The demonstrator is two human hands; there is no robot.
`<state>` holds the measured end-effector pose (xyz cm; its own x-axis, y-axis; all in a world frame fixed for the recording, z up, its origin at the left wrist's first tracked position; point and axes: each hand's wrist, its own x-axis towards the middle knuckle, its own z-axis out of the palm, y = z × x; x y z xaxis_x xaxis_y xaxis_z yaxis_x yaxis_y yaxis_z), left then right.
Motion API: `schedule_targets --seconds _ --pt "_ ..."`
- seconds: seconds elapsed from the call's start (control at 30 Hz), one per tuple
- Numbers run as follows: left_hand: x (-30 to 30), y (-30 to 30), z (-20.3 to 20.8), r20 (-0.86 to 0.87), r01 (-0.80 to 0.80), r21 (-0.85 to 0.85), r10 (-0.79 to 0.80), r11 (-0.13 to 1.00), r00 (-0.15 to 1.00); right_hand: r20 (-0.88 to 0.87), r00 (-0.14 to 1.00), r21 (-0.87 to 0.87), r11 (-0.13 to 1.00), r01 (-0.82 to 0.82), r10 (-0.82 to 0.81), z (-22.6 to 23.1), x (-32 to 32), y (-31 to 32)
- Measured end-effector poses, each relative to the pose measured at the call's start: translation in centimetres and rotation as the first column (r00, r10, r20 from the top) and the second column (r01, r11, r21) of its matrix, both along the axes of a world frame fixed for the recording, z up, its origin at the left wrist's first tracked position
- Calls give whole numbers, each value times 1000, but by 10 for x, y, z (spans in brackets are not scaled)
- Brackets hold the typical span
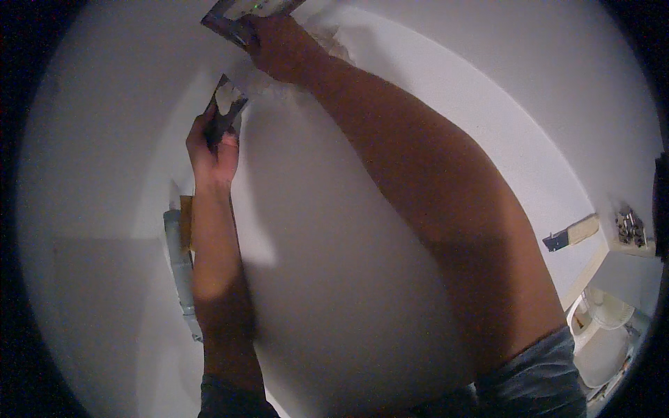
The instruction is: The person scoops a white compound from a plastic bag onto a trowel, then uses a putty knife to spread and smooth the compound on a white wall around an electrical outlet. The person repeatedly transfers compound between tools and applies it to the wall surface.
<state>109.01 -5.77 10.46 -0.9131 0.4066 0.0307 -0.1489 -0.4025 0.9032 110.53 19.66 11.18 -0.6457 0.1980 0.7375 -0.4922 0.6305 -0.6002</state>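
My left hand (214, 155) is closed around a putty knife (221, 125), its dark blade pointing up and carrying a patch of white filler (226, 96). Farther up, my right hand (282, 50) grips a wider filling knife (226, 28), whose blade is partly cut off by the top edge of the picture. Whitish paste lies on that blade too. The right hand is close to the white wall surface (380, 52), beside a rough, torn-looking patch (338, 43). Most of the right tool's handle is hidden by the fingers.
Left of my left forearm are a grey tube-like object (179, 272) and a brown strip (187, 209). At the right, a dark-and-tan flat tool (571, 233) lies on a white ledge, near some metal pieces (631, 226). White containers (601, 359) stand at the lower right.
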Motion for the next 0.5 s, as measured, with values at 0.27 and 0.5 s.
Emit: schedule_targets --seconds 0.27,0.5 --pt "3 16 -3 33 -63 37 62 997 998 -129 991 6 1000 20 -19 -3 -11 -3" --pt "13 14 -4 -159 -136 -94 120 986 980 -40 999 70 997 10 -7 -5 -35 -19"
